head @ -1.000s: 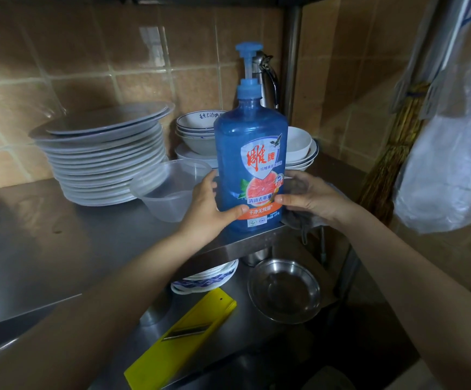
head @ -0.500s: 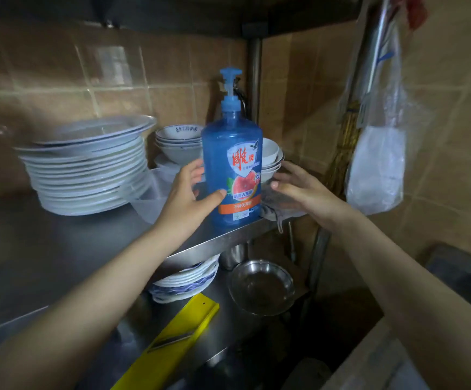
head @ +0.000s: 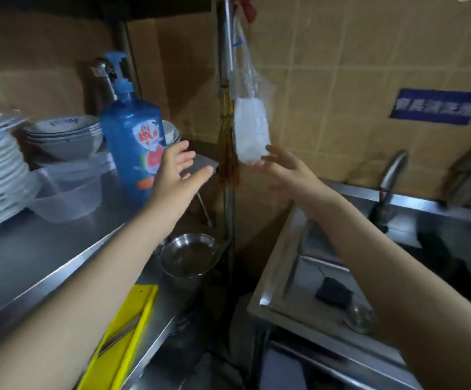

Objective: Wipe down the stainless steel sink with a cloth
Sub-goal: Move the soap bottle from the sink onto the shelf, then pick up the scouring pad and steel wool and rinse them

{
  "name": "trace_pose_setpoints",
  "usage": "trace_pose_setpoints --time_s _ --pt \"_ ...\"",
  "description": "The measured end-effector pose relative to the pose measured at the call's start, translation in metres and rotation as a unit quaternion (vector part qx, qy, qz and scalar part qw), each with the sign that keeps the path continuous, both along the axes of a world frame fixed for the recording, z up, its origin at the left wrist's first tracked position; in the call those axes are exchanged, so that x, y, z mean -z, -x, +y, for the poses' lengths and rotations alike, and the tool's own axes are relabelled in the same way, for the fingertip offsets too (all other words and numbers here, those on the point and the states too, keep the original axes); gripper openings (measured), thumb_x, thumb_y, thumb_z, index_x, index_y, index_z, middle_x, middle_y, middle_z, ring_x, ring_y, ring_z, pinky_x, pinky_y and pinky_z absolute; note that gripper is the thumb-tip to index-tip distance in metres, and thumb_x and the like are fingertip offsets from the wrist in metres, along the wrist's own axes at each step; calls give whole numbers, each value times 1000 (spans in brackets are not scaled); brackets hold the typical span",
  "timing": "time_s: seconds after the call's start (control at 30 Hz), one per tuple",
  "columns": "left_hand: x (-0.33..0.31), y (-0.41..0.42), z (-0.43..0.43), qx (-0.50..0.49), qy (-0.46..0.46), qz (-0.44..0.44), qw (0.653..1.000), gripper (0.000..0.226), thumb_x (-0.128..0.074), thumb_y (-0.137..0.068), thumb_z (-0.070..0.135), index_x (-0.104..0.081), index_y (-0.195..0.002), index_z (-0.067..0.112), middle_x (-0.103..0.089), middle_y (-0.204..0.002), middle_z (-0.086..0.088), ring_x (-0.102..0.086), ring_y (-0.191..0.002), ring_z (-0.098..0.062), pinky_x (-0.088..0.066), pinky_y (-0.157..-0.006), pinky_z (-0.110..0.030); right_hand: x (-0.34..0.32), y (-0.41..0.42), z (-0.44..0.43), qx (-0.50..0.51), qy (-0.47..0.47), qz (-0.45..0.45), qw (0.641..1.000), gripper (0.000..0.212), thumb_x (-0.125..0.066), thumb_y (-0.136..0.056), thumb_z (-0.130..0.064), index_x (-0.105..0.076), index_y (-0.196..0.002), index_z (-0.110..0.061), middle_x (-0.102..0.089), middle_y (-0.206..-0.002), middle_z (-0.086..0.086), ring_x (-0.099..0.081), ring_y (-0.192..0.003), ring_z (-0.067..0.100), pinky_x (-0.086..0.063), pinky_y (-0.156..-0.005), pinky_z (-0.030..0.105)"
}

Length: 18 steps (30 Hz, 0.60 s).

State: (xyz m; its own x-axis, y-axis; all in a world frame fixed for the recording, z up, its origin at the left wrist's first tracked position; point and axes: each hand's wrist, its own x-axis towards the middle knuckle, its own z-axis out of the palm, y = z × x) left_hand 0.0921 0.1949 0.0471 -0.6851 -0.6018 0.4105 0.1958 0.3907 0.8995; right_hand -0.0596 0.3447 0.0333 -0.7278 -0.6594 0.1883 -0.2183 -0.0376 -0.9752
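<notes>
Blue pump bottle (head: 133,142) on the steel shelf: white shield label with a red character, too blurred to read; under it a cut grapefruit picture and an orange band. Bowls (head: 62,130) just left of the bottle carry blue rim writing, unreadable. Blue wall sign (head: 435,106), far right of the bottle, has white characters, also blurred. Left hand (head: 176,171) is just right of the bottle's lower half, fingers spread and straight, holding nothing; contact with the bottle cannot be told. Right hand (head: 282,167), further right, is open with fingers extended, tips at the bottom of a hanging clear plastic bag (head: 252,133); touching or not, unclear. Grey patch (head: 200,164) lies between bottle and bag, behind the left fingers: cloth or shelf corner, cannot tell. Stainless steel sink (head: 285,249) sits right of and below the bottle, a dark pad (head: 334,291) on its ledge.
</notes>
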Motion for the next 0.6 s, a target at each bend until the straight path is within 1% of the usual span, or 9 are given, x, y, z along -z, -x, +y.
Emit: trace_pose_setpoints --time_s 0.1,0.17,0.23,0.3,0.37,0.47,0.5,0.6 --pt "8 15 32 61 -15 -5 998 54 -63 -84 11 -38 -131 15 -49 -125 -2 -47 -117 -11 -37 -95 -21 6 5 41 65 0 0 998 61 -66 -83 -36 -41 -137 -22 -56 -127 -4 -62 -100 4 -51 -71 22" --pt "14 26 54 88 -21 -14 996 53 -64 -84 11 -39 -131 15 -50 -127 -2 -48 -117 -11 -38 -98 -25 13 8 68 103 5 -11 995 60 -67 -83 -33 -41 -136 -23 -53 -130 0 -60 -100 9 -50 -76 27" --pt "18 37 77 107 -29 -16 994 52 -63 -84 9 -39 -131 13 -50 -127 -5 -48 -115 -11 -38 -100 -27 20 9 94 131 3 -24 991 65 -67 -82 -33 -37 -139 -23 -54 -128 -1 -60 -98 9 -50 -74 26" --pt "21 49 101 124 -39 -15 991 52 -62 -85 7 -39 -131 10 -50 -126 -6 -49 -113 -11 -39 -97 -24 28 9 122 158 -2 -38 987 67 -67 -82 -34 -34 -141 -24 -56 -126 -4 -59 -104 10 -51 -72 26" --pt "26 59 124 145 -48 -18 988 52 -61 -85 6 -39 -131 10 -50 -124 -5 -48 -113 -10 -38 -93 -20 39 11 150 185 -6 -47 982 64 -66 -84 -32 -35 -140 -23 -54 -127 -2 -56 -109 11 -49 -74 26" --pt "39 76 158 174 -54 -35 983 51 -62 -85 9 -39 -131 13 -50 -124 -3 -49 -114 -10 -38 -94 -21 53 14 193 212 -26 -55 975 65 -66 -84 -34 -35 -140 -24 -53 -128 -3 -56 -105 5 -49 -76 25" --pt "44 82 171 183 -59 -38 981 50 -62 -85 10 -39 -130 14 -50 -124 -4 -49 -114 -11 -38 -94 -21 58 16 207 220 -29 -60 973 65 -66 -84 -34 -35 -141 -24 -53 -129 -3 -56 -105 5 -49 -78 26" --pt "63 99 213 202 -75 -60 975 45 -62 -85 12 -41 -124 20 -51 -122 -1 -50 -111 -8 -39 -86 -15 73 20 251 243 -37 -76 966 63 -64 -85 -33 -36 -140 -22 -52 -130 -1 -55 -110 13 -48 -83 30"
